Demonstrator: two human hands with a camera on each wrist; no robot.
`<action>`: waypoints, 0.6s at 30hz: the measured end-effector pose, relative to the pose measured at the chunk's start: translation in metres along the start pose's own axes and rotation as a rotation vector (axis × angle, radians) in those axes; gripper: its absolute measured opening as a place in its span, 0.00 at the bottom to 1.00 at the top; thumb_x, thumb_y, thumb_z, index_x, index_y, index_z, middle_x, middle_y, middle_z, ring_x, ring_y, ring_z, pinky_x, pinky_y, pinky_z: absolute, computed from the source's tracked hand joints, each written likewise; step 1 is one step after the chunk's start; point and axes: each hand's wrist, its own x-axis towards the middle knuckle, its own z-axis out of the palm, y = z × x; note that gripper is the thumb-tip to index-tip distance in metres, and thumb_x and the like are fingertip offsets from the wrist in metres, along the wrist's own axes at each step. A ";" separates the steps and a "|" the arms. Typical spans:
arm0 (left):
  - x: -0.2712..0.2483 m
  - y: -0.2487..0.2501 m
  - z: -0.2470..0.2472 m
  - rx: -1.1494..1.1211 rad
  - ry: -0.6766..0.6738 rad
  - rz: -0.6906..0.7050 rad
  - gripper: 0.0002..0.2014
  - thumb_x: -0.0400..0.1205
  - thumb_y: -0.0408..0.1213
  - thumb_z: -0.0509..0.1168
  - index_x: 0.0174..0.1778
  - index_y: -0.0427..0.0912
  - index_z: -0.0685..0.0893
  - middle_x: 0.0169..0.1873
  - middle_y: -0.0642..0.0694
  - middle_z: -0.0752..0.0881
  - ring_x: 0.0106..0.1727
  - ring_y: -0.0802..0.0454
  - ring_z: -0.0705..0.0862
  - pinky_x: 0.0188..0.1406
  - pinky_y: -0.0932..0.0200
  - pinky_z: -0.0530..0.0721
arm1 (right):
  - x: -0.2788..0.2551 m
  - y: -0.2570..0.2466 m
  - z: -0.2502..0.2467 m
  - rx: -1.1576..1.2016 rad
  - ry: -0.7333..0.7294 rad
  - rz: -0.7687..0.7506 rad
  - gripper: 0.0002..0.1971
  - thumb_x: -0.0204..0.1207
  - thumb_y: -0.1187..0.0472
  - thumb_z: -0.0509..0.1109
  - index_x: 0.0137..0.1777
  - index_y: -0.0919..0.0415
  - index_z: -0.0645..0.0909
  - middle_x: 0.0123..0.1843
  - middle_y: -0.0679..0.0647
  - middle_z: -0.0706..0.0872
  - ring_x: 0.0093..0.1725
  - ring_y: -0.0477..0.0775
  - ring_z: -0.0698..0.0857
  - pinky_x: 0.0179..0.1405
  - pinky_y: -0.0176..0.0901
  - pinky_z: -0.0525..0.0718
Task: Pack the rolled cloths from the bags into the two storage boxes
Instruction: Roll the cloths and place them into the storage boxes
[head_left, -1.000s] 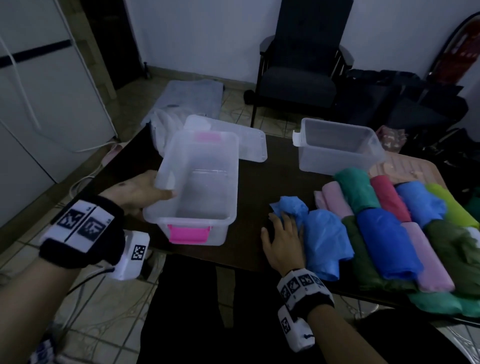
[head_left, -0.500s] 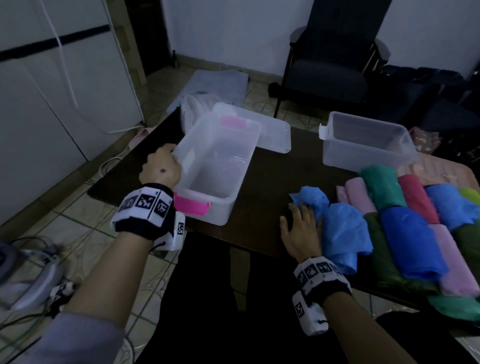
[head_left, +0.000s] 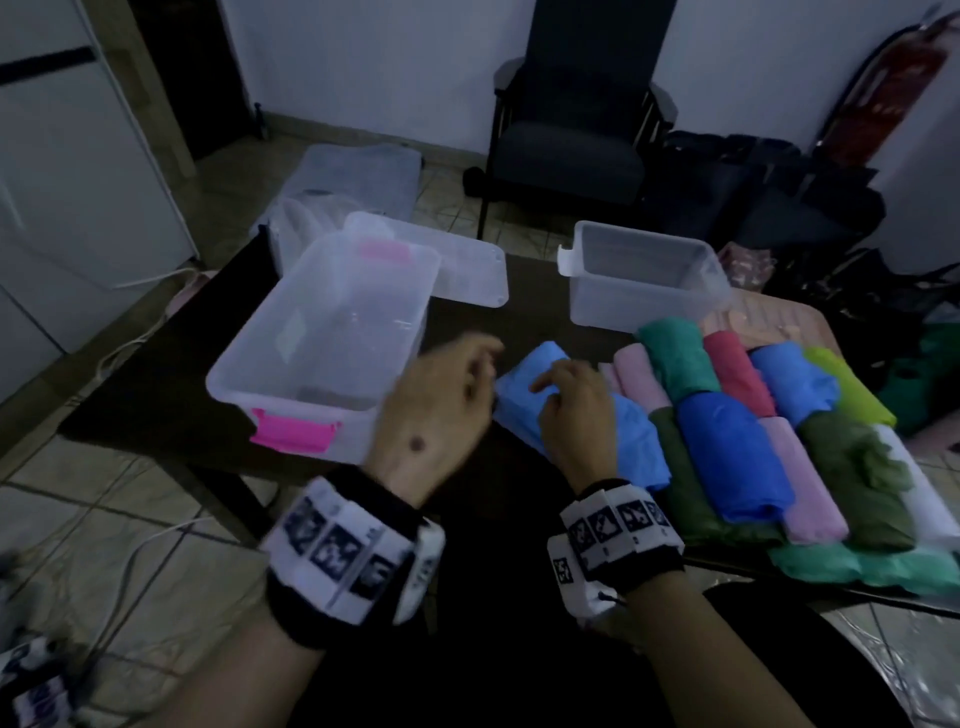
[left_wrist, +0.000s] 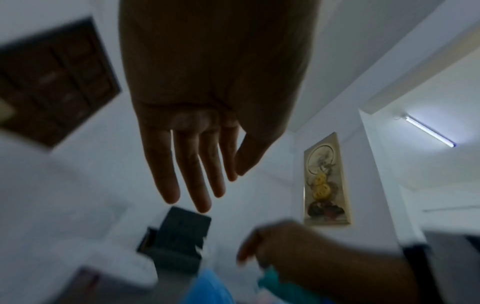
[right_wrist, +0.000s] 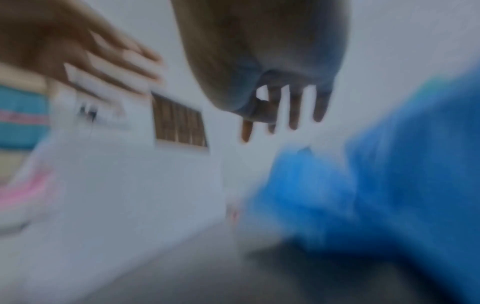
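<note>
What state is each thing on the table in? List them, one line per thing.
Box with pink latches: open, empty.
Far box: open, empty.
Lid: off, lying flat behind the near box.
Light blue bag: closed, under the right hand.
Left hand: open, holds nothing.

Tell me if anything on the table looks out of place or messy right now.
Mostly tidy. The box with pink latches sits askew to the table edge, unlike the other clear box. The light blue bag under the right hand lies crumpled apart from the neat rows of rolled bundles. Nothing looks spilled or damaged.
</note>
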 end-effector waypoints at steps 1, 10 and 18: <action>0.000 0.000 0.019 -0.022 -0.084 -0.001 0.15 0.84 0.39 0.58 0.65 0.53 0.78 0.60 0.53 0.84 0.58 0.53 0.84 0.62 0.54 0.80 | 0.002 0.002 -0.009 -0.029 0.077 0.056 0.14 0.71 0.71 0.59 0.50 0.64 0.85 0.60 0.62 0.81 0.62 0.66 0.77 0.57 0.53 0.74; 0.001 -0.041 0.096 0.037 -0.518 -0.319 0.16 0.84 0.41 0.58 0.68 0.50 0.77 0.65 0.47 0.81 0.64 0.48 0.80 0.64 0.53 0.78 | -0.013 0.029 -0.028 -0.366 -0.376 0.441 0.28 0.78 0.60 0.62 0.77 0.58 0.60 0.71 0.66 0.65 0.70 0.69 0.67 0.66 0.53 0.70; 0.034 -0.034 0.109 -0.107 -0.428 -0.562 0.24 0.81 0.53 0.62 0.61 0.34 0.79 0.60 0.35 0.81 0.59 0.38 0.82 0.59 0.49 0.82 | 0.013 0.019 -0.006 -0.279 -0.423 0.364 0.27 0.76 0.64 0.63 0.75 0.59 0.63 0.70 0.68 0.67 0.69 0.69 0.67 0.70 0.53 0.66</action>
